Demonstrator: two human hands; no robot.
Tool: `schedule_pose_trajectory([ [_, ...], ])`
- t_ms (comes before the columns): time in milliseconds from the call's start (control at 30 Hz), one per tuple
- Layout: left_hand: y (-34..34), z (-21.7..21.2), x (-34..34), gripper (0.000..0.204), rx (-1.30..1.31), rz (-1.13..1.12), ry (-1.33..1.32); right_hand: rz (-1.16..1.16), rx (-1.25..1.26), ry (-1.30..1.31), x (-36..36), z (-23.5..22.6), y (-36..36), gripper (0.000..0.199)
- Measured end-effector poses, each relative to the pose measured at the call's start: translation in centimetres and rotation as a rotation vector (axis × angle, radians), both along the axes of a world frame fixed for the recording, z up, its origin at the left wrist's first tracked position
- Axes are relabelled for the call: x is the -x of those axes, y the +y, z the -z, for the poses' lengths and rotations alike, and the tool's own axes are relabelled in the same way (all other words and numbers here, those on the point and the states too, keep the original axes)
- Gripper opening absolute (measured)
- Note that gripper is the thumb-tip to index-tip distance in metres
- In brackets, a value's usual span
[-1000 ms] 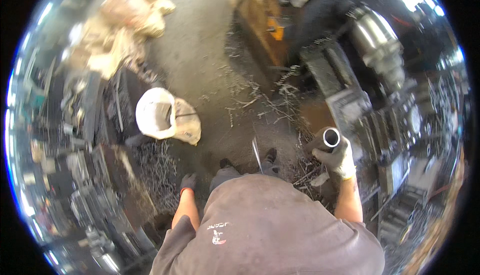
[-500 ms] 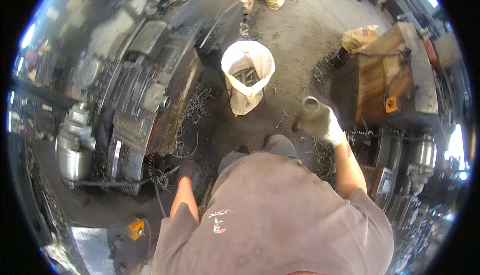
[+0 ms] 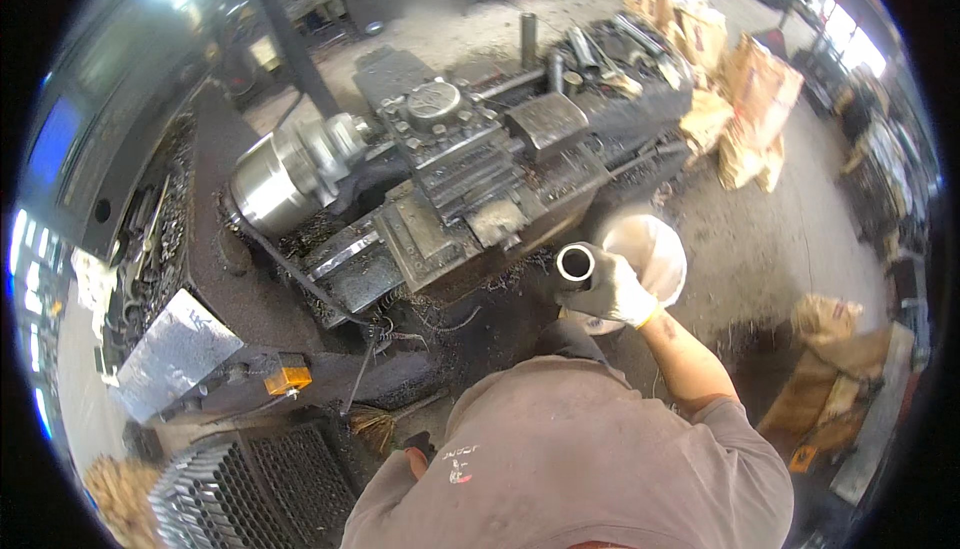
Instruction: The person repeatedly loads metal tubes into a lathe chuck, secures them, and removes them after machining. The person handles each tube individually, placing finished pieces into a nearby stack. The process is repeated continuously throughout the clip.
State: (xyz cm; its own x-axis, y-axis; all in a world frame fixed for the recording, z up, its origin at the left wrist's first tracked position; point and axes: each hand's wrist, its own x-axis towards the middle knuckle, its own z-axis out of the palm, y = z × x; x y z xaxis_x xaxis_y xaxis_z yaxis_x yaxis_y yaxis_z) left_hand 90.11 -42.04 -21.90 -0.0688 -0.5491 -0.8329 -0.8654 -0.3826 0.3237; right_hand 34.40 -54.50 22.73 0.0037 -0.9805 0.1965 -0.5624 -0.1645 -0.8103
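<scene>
Turning has brought the lathe [image 3: 450, 179] in front of the person; half a second back the white bucket and sacks lay ahead and the machine sat off to the left, so the view has swung round while the short metal tube [image 3: 576, 263] came along in the same glove. That reads as the tube being carried toward the machine, though it is not yet on it. Nearest, the grey shirt fills the lower frame. Left hand [image 3: 418, 444] hangs low by the hip, only a dark glove edge showing past the shirt; whether it is spread or closed cannot be told, and it seems to hold nothing. Right hand [image 3: 612, 291], in a grey-white glove, is wrapped around the tube, fingers closed round its body, open end up toward the camera. Tube sits at chest height, out ahead and to the right, just beside the near edge of the lathe carriage, apart from it. White bucket [image 3: 655, 249] stands on the floor right behind the glove. Curled metal shavings [image 3: 330, 234] lie around the lathe bed. Beyond, the chuck [image 3: 275, 184] sits at the left end. Farther off, brown paper sacks [image 3: 750, 109] line the concrete floor [image 3: 780, 239] on the right.
</scene>
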Motion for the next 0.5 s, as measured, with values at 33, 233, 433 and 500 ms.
schedule_pose_trajectory([
  [33, -0.5, 0.1, 1.4, 0.047, 0.037, -0.092, 0.019, -0.023, 0.002, 0.023, -0.5, 0.3, -2.2, 0.053],
  [233, -7.6, -2.0, 4.6, 0.051, 0.344, -0.323, -0.213, -0.131, 0.144, 0.081, -1.8, 2.4, -14.6, 0.041],
  [433, -9.7, -14.7, 3.5, 0.059, 1.01, -1.697, -0.504, -0.256, 0.092, 0.074, -0.3, 2.2, -19.4, 0.043],
  [500, -11.3, -20.0, 3.7, 0.061, 1.185, -1.679, -0.526, -0.412, -0.003, 0.176, 1.8, 1.7, -20.3, 0.045],
])
